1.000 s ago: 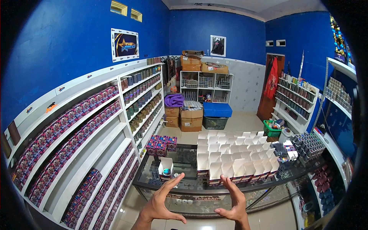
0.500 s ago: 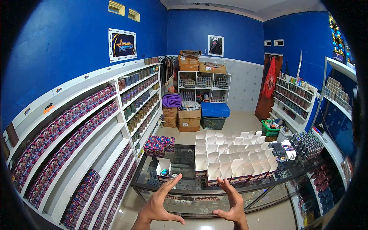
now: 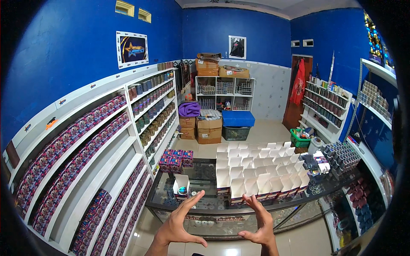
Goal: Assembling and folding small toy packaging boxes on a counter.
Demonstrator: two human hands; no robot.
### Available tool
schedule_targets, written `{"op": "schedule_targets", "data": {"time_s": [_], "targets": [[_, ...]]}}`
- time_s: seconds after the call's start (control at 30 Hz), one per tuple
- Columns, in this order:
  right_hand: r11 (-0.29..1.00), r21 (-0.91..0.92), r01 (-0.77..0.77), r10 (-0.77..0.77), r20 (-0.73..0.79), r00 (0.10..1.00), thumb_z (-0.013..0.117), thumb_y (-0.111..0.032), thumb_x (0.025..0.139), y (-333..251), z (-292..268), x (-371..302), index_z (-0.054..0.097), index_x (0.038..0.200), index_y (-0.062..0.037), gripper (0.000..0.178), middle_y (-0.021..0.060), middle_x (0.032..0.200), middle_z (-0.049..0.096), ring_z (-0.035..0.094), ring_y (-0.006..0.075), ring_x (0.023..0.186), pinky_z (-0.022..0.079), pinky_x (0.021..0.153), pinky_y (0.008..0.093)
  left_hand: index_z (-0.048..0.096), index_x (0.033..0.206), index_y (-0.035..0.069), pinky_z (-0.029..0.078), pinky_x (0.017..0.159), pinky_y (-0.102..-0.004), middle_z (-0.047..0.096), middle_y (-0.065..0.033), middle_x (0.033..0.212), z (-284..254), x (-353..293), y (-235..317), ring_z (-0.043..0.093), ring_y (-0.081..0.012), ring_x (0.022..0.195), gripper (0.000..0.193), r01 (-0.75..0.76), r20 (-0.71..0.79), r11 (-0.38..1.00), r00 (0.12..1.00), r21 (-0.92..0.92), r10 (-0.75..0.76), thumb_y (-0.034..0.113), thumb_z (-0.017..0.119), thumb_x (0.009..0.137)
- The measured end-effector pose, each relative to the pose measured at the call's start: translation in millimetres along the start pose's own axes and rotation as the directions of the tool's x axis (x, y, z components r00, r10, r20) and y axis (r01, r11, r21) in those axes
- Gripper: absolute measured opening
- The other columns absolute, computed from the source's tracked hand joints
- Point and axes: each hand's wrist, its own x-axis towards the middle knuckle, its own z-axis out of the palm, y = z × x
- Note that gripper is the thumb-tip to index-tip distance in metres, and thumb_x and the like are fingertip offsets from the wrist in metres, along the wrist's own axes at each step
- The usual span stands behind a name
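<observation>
Both my hands are held up in the air before the near edge of a glass display counter [image 3: 205, 168]. My left hand [image 3: 177, 226] is empty, its thumb and fingers spread wide. Facing it, my right hand [image 3: 259, 224] is likewise empty with the thumb apart from the fingers. Just beyond my left fingertips stands one open box [image 3: 181, 185] with a round, shiny blue-green item inside. Past my right hand, rows of open white-flapped boxes [image 3: 260, 170] fill the counter's middle. Several closed purple-and-red patterned boxes [image 3: 176, 160] are grouped at its far left corner.
White shelves [image 3: 136, 147] packed with patterned boxes and spools run along the left wall. Dark cylinders [image 3: 341, 158] crowd the counter's right end beside a green basket [image 3: 300, 138]. Cardboard boxes [image 3: 209, 130] and a blue-lidded crate [image 3: 237, 123] stand on the floor behind.
The view has shifted slightly, so the room sits a little further left and higher. Both hands keep nearly the same spread pose, and the boxes stay where they were.
</observation>
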Motion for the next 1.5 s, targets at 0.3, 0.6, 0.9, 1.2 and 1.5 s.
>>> {"op": "schedule_targets", "data": {"time_s": [0.3, 0.6, 0.9, 1.2, 1.5], "targets": [[1.000, -0.012, 0.020, -0.020, -0.007, 1.000, 0.100, -0.028, 0.068, 2.9, -29.5, -6.2, 0.040, 0.165, -0.0004, 0.118, 0.0238, 0.155, 0.059, 0.056, 0.0381, 0.144, 0.041, 0.121, 0.0484, 0.034, 0.165, -0.001, 0.036, 0.127, -0.0499, 0.044, -0.0195, 0.168, 22.0, 19.2, 5.5, 0.043, -0.0364, 0.155, 0.142, -0.005, 0.017, 1.000, 1.000, 0.006, 0.005, 0.053, 0.105, 0.055], [0.999, 0.006, 0.043, -0.043, 0.029, 0.999, 0.100, -0.027, 0.068, 11.1, -109.7, -18.3, 0.040, 0.164, 0.0014, 0.117, 0.0247, 0.154, 0.059, 0.058, 0.0376, 0.143, 0.042, 0.121, 0.0482, 0.035, 0.165, 0.000, 0.036, 0.127, -0.0489, 0.045, -0.0200, 0.167, 90.7, 46.0, 32.7, 0.043, -0.0367, 0.155, 0.142, -0.008, -0.027, 1.000, 1.000, 0.013, 0.009, 0.052, 0.105, 0.053], [0.999, -0.017, 0.027, -0.025, 0.101, 0.995, 0.097, -0.032, 0.071, 18.3, -185.4, -38.2, 0.035, 0.166, 0.0020, 0.118, 0.0284, 0.156, 0.055, 0.054, 0.0372, 0.147, 0.041, 0.122, 0.0460, 0.035, 0.165, -0.001, 0.036, 0.128, -0.0489, 0.044, -0.0196, 0.167, 158.3, 65.5, 62.8, 0.042, -0.0363, 0.155, 0.142, 0.031, -0.053, 0.999, 0.998, 0.009, -0.031, 0.051, 0.106, 0.053], [0.999, 0.014, 0.029, -0.030, 0.105, 0.994, 0.097, -0.033, 0.071, 19.2, -210.0, -41.3, 0.037, 0.165, 0.0024, 0.117, 0.0286, 0.155, 0.056, 0.055, 0.0378, 0.146, 0.041, 0.122, 0.0464, 0.035, 0.165, -0.001, 0.036, 0.128, -0.0502, 0.044, -0.0198, 0.167, 180.9, 73.6, 80.1, 0.042, -0.0369, 0.155, 0.141, 0.037, -0.053, 0.999, 0.998, 0.031, -0.035, 0.052, 0.105, 0.055], [0.998, -0.018, 0.061, -0.059, 0.087, 0.994, 0.100, -0.028, 0.068, 13.3, -208.8, -32.8, 0.042, 0.162, 0.0037, 0.115, 0.0242, 0.154, 0.060, 0.057, 0.0379, 0.143, 0.040, 0.122, 0.0490, 0.035, 0.164, -0.001, 0.036, 0.128, -0.0501, 0.044, -0.0205, 0.167, 170.1, 82.3, 84.5, 0.043, -0.0372, 0.155, 0.139, -0.004, -0.032, 0.999, 0.999, 0.054, 0.006, 0.053, 0.104, 0.056]]}}
